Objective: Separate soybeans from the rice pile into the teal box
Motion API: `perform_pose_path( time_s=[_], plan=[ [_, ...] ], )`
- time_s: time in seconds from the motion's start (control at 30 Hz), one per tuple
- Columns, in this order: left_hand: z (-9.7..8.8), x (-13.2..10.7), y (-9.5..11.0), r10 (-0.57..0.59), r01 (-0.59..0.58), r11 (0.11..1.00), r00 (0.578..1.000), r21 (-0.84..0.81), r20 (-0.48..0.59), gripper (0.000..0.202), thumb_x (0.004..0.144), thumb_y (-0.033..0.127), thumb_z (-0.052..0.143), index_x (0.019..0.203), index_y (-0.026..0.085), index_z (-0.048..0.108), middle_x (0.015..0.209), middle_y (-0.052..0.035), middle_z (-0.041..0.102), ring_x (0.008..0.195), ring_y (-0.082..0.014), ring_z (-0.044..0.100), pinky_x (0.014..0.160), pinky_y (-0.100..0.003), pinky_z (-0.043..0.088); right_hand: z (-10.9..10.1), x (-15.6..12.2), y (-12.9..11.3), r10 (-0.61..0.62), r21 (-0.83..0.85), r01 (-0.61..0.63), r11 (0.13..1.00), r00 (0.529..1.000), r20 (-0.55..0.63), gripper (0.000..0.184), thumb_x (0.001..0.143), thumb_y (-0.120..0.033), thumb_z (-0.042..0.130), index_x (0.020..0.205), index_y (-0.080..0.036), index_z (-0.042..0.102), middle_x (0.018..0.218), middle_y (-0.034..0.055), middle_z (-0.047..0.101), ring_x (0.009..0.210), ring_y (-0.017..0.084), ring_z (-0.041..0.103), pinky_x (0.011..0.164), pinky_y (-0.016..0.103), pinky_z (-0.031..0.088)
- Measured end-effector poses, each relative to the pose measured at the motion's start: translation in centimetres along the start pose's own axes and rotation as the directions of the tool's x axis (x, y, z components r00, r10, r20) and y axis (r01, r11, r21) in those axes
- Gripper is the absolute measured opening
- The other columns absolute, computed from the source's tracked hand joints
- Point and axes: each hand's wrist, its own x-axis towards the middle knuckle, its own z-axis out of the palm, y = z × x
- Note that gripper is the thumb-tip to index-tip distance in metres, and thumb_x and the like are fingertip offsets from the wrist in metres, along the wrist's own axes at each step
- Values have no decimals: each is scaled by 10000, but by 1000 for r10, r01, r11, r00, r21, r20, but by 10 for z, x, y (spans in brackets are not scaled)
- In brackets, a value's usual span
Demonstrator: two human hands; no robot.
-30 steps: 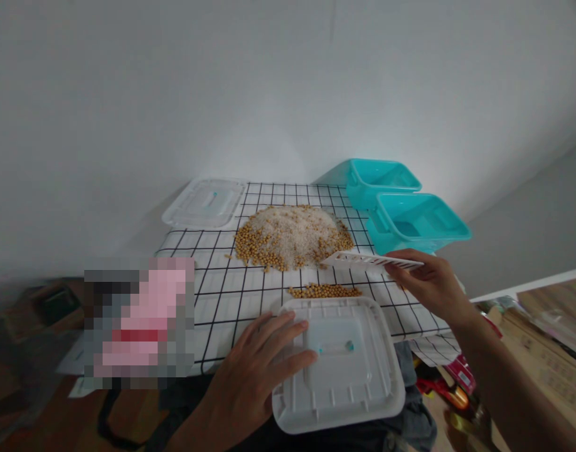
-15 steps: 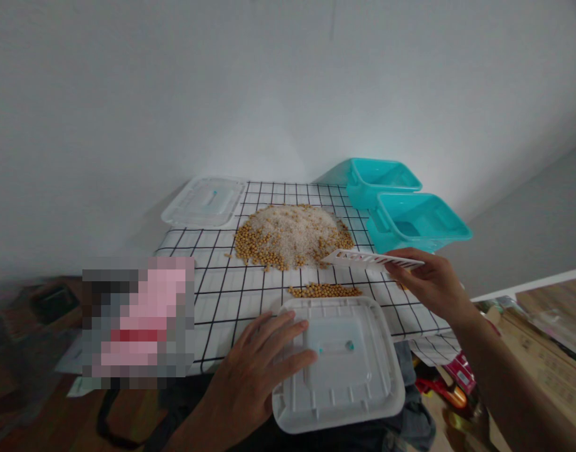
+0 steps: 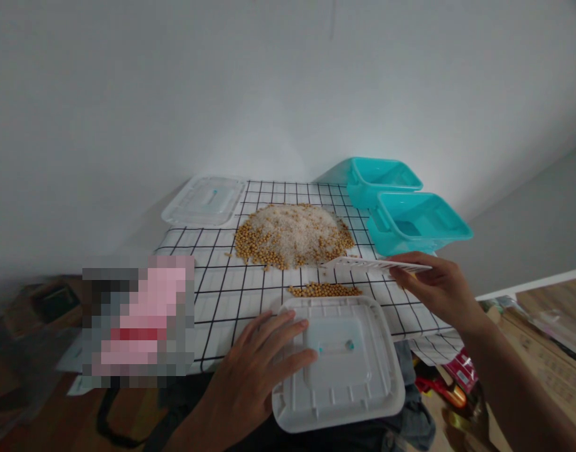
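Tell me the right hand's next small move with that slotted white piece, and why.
Probably lower the slotted white piece to the cloth behind the small row of beans. The right hand holds it flat above the cloth, between that row and the big mixed pile, while the left hand rests on the near lid.

Glossy teal plastic bins, matt white plastic lid, checked cloth

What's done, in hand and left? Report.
Done: a small row of tan soybeans lies apart. In hand: right hand holds a white slotted plastic strainer; left hand rests on a white plastic lid. Left: the big rice-and-soybean pile is mixed; both teal plastic tubs look empty.
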Motion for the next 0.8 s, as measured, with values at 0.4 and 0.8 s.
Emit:
perform_pose_path(
  time_s=[0.4,0.8],
  plan=[
    [-1,0,0,9,-9,1000,1000,7,3,519,921,131,545,1352,418,583,1568,56,452,1487,-258,331,1223,-536,264,6,3,2,17,33,-17,999,1000,12,261,878,-394,727,1081,-232,747,816,43,744,532,129,567,414,234,352],
    [0,0,-1,-2,2,1000,1000,11,26,481,949,186,554,1364,431,569,1583,66,432,1497,-252,314,1238,-536,229,3,0,5,1,33,-2,999,999,48,252,869,-387,743,1082,-256,762,977,67,769,757,211,678,615,301,521]
  ],
)
